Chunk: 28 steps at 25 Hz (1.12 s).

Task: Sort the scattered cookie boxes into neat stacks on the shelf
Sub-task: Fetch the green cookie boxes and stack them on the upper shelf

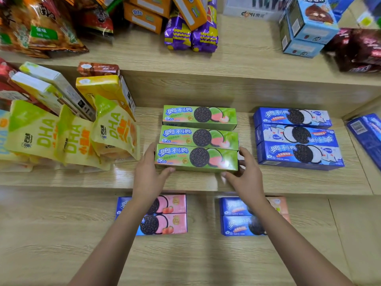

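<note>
Three green cookie boxes lie flat in a row on the middle shelf [82,178]. The nearest green box [195,158] sits between my two hands. My left hand [149,174] grips its left end and my right hand [245,172] grips its right end. Behind it lie the second green box [199,137] and the far green box [200,116]. To the right, three blue cookie boxes [296,139] lie in a similar row. On the lower shelf, two pink-and-blue boxes [165,215] and two blue-and-peach boxes [239,216] are partly hidden by my forearms.
Yellow DHA snack pouches [72,137] and leaning yellow boxes [103,89] crowd the left of the middle shelf. Another blue box [367,133] lies at the far right. The upper shelf holds purple packets [191,36], light blue boxes [305,27] and snack bags [41,25].
</note>
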### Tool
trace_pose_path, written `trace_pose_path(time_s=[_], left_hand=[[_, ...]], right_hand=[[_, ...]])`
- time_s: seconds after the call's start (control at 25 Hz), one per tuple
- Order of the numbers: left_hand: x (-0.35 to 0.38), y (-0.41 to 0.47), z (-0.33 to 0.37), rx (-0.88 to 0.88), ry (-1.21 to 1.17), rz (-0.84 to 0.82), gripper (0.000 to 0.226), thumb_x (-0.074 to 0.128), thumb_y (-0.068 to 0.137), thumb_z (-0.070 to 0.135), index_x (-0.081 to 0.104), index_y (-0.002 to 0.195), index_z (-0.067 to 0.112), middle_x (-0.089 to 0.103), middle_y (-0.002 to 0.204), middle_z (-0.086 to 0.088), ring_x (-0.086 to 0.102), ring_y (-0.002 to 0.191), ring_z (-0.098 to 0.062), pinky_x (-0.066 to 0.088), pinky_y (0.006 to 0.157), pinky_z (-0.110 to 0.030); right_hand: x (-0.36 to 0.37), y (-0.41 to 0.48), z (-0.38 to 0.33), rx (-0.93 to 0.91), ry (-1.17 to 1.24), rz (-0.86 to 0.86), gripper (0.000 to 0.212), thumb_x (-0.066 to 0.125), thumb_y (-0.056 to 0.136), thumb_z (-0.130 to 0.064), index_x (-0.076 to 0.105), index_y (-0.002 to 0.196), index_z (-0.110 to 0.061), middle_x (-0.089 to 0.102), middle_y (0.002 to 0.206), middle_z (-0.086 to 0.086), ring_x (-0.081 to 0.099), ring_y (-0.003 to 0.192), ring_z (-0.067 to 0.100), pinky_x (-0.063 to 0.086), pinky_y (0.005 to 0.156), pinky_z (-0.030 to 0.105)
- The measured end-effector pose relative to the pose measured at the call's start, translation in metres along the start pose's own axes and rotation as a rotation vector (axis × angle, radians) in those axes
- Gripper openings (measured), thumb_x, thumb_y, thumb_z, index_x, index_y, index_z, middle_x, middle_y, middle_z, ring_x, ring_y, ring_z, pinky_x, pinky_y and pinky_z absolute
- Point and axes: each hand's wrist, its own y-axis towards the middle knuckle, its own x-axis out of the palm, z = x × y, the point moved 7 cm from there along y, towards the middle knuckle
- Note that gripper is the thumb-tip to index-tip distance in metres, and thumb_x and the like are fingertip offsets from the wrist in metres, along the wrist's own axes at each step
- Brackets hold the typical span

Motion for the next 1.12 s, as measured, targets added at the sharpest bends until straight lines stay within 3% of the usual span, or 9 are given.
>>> trace_pose_path(time_s=[0.08, 0.16, 0.28, 0.4, 0.72, 0.92, 1.04, 1.12], left_hand=[[0.003, 0.003, 0.003, 0.033, -0.054, -0.038, 0.086, 0.08, 0.068, 0.017, 0.03, 0.138, 0.026, 0.051, 0.121, 0.016, 0.045, 0.104, 0.002, 0.035, 0.083, -0.02], [0.007, 0.007, 0.002, 0.023, -0.068, -0.087, 0.086, 0.079, 0.069, 0.02, 0.029, 0.137, 0.03, 0.058, 0.12, 0.015, 0.054, 0.104, -0.007, 0.042, 0.084, -0.028], [0.009, 0.015, 0.002, 0.027, -0.059, -0.101, 0.078, 0.079, 0.068, 0.022, 0.035, 0.132, 0.032, 0.066, 0.114, 0.01, 0.062, 0.101, -0.016, 0.05, 0.085, -0.037], [0.011, 0.016, 0.003, 0.012, -0.046, -0.085, 0.081, 0.078, 0.069, 0.022, 0.032, 0.135, 0.031, 0.066, 0.116, 0.005, 0.061, 0.102, -0.022, 0.05, 0.087, -0.04], [0.016, 0.019, 0.008, 0.043, -0.083, -0.041, 0.08, 0.078, 0.069, 0.02, 0.032, 0.133, 0.031, 0.068, 0.108, 0.005, 0.062, 0.095, -0.02, 0.042, 0.075, -0.028], [0.014, 0.017, 0.016, 0.076, -0.051, -0.044, 0.083, 0.078, 0.068, 0.013, 0.031, 0.136, 0.022, 0.057, 0.126, -0.002, 0.051, 0.111, -0.014, 0.038, 0.086, -0.025], [0.0, -0.008, 0.023, 0.136, 0.028, 0.099, 0.072, 0.073, 0.073, 0.011, 0.033, 0.133, 0.018, 0.045, 0.134, -0.006, 0.041, 0.12, -0.016, 0.031, 0.096, -0.024], [-0.001, -0.038, 0.029, 0.218, 0.023, 0.153, 0.055, 0.065, 0.078, 0.008, 0.039, 0.125, 0.022, 0.047, 0.124, -0.001, 0.046, 0.112, -0.015, 0.036, 0.092, -0.024]], right_hand=[[0.0, 0.008, -0.002, -0.022, 0.022, -0.038, 0.075, 0.078, 0.06, -0.003, 0.045, 0.123, -0.03, 0.062, 0.105, -0.012, 0.059, 0.091, -0.001, 0.049, 0.081, 0.02], [-0.002, 0.015, -0.004, -0.048, 0.034, -0.055, 0.076, 0.077, 0.059, 0.001, 0.047, 0.118, -0.037, 0.059, 0.094, -0.028, 0.057, 0.084, -0.014, 0.044, 0.07, 0.003], [-0.004, 0.026, -0.006, -0.064, 0.026, -0.065, 0.077, 0.077, 0.057, 0.004, 0.049, 0.122, -0.027, 0.056, 0.091, -0.03, 0.054, 0.08, -0.02, 0.039, 0.065, -0.003], [-0.005, 0.033, -0.007, -0.065, 0.004, -0.077, 0.076, 0.077, 0.057, 0.003, 0.05, 0.121, -0.026, 0.056, 0.09, -0.028, 0.054, 0.078, -0.02, 0.041, 0.066, -0.002], [-0.005, 0.041, -0.011, -0.08, -0.009, -0.05, 0.074, 0.075, 0.058, 0.006, 0.049, 0.122, -0.018, 0.054, 0.094, -0.027, 0.052, 0.081, -0.022, 0.037, 0.066, -0.004], [-0.012, 0.035, -0.013, -0.084, -0.075, -0.077, 0.074, 0.077, 0.062, -0.004, 0.044, 0.127, -0.021, 0.058, 0.11, -0.003, 0.055, 0.093, 0.01, 0.043, 0.078, 0.015], [-0.024, 0.01, -0.006, -0.052, -0.076, -0.037, 0.063, 0.073, 0.072, -0.007, 0.044, 0.127, -0.018, 0.053, 0.115, 0.0, 0.053, 0.095, 0.014, 0.044, 0.081, 0.026], [-0.038, -0.02, 0.006, -0.021, -0.043, 0.017, 0.046, 0.068, 0.078, -0.011, 0.051, 0.12, -0.02, 0.058, 0.11, -0.004, 0.057, 0.091, 0.011, 0.046, 0.08, 0.022]])
